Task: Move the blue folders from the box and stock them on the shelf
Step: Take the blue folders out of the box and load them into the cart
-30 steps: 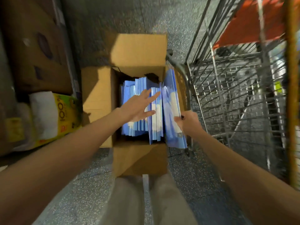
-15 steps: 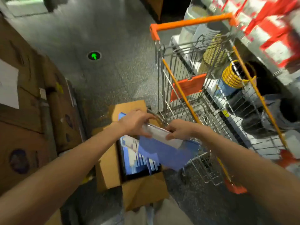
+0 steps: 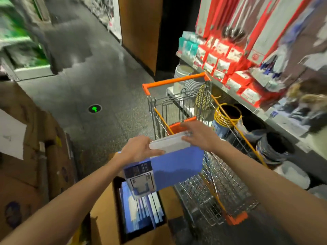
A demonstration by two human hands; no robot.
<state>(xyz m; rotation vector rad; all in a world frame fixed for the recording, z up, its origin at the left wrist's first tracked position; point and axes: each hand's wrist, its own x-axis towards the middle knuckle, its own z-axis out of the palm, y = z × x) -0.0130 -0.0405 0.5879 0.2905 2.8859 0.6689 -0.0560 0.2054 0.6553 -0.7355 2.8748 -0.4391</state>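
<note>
Grey aisle floor [image 3: 99, 82]; box [image 3: 106, 209] holds upright folders [image 3: 141, 211]. Left hand [image 3: 139, 150] and right hand [image 3: 198, 135] clasp a level bundle [image 3: 177, 165], long axis left-right.

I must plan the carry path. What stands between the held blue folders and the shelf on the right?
In the head view, the wire shopping cart stands between the blue folders, held in both hands, and the shelf.

blue folders [image 3: 177, 167]; orange-trimmed cart [image 3: 174, 81]

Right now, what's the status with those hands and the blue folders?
Left hand and right hand grip a batch of blue folders, lifted above the box. More folders remain inside. Shopping cart stands before the shelf.
</note>
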